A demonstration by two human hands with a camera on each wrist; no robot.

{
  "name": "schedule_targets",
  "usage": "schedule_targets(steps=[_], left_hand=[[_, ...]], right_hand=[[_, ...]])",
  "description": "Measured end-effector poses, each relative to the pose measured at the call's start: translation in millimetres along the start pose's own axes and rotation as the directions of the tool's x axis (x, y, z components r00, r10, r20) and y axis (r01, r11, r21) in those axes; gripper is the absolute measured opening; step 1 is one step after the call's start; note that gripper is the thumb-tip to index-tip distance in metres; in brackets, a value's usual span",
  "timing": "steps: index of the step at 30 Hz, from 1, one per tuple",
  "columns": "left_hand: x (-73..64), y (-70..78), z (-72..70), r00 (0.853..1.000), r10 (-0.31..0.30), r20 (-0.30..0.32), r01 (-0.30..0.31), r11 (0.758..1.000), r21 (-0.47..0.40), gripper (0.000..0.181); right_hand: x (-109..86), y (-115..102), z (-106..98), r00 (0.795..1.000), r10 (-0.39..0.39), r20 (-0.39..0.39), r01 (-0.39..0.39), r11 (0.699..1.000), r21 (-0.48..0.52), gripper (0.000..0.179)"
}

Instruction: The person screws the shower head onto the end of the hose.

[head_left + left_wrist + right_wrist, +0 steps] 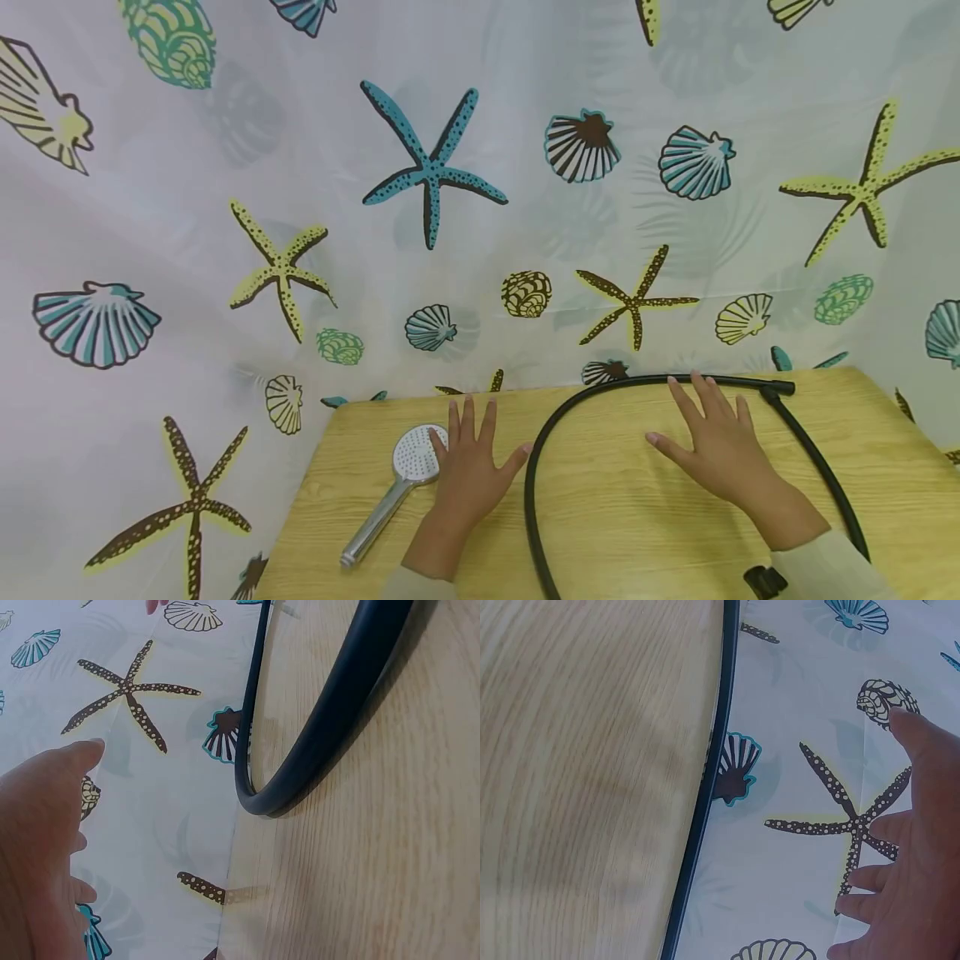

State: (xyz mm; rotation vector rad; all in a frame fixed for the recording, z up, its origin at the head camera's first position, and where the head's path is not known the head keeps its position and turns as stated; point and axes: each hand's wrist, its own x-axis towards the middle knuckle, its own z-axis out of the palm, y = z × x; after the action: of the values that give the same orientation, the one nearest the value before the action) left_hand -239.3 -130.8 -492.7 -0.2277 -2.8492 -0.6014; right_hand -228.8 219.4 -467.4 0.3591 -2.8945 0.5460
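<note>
My left hand (470, 471) is held out over the table with its fingers spread, gripping nothing. It partly overlaps the round, perforated face of a chrome handheld shower head (415, 455), whose handle slants toward the front left. To the right, my right hand (723, 450) is also spread and holds nothing. A black shower hose (529, 492) lies in a wide loop between and around the hands, its end fitting (783, 387) near the back edge. In the left wrist view the hose (322, 735) curves beside the left hand (41, 825); in the right wrist view, the right hand (930, 840) is apart from it.
The light wooden table (600, 475) has its back edge against a white curtain (510, 217) printed with starfish and shells. The curtain also hangs along the left and right sides. A black strap (765, 581) shows at the right sleeve.
</note>
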Motion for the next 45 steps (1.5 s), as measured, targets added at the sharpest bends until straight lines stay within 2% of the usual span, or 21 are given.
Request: schedule_targets(steps=[3, 13, 22, 33, 41, 45], left_hand=[[0.6, -0.1, -0.4, 1.0, -0.01, 0.009, 0.01, 1.0, -0.008, 0.09], [0.4, -3.4, 0.0, 1.0, -0.015, -0.02, 0.015, 1.0, -0.021, 0.086], [-0.3, -8.2, 1.8, 1.0, -0.026, -0.006, 0.026, 0.999, -0.027, 0.086], [-2.6, -9.8, -2.5, 0.999, -0.03, -0.039, 0.028, 0.999, -0.037, 0.085], [-4.6, -15.1, -4.0, 0.996, -0.089, -0.027, 0.088, 0.995, -0.043, 0.085], [-5.2, -18.8, -4.8, 0.994, -0.11, -0.024, 0.109, 0.993, -0.052, 0.085]], right_hand=[[0.0, 0.2, -0.7, 1.0, -0.005, -0.009, 0.005, 1.0, -0.004, 0.09], [1.4, 3.3, 0.5, 1.0, -0.011, -0.013, 0.011, 1.0, -0.001, 0.09], [1.3, 3.4, 0.8, 0.999, -0.023, -0.028, 0.023, 1.0, -0.002, 0.087], [3.0, 7.1, 0.4, 1.0, -0.012, -0.008, 0.012, 1.0, -0.007, 0.086], [4.4, 10.1, 1.6, 1.0, -0.006, 0.005, 0.006, 1.0, -0.018, 0.086], [4.1, 12.2, 0.8, 1.0, -0.012, -0.014, 0.011, 1.0, -0.028, 0.084]])
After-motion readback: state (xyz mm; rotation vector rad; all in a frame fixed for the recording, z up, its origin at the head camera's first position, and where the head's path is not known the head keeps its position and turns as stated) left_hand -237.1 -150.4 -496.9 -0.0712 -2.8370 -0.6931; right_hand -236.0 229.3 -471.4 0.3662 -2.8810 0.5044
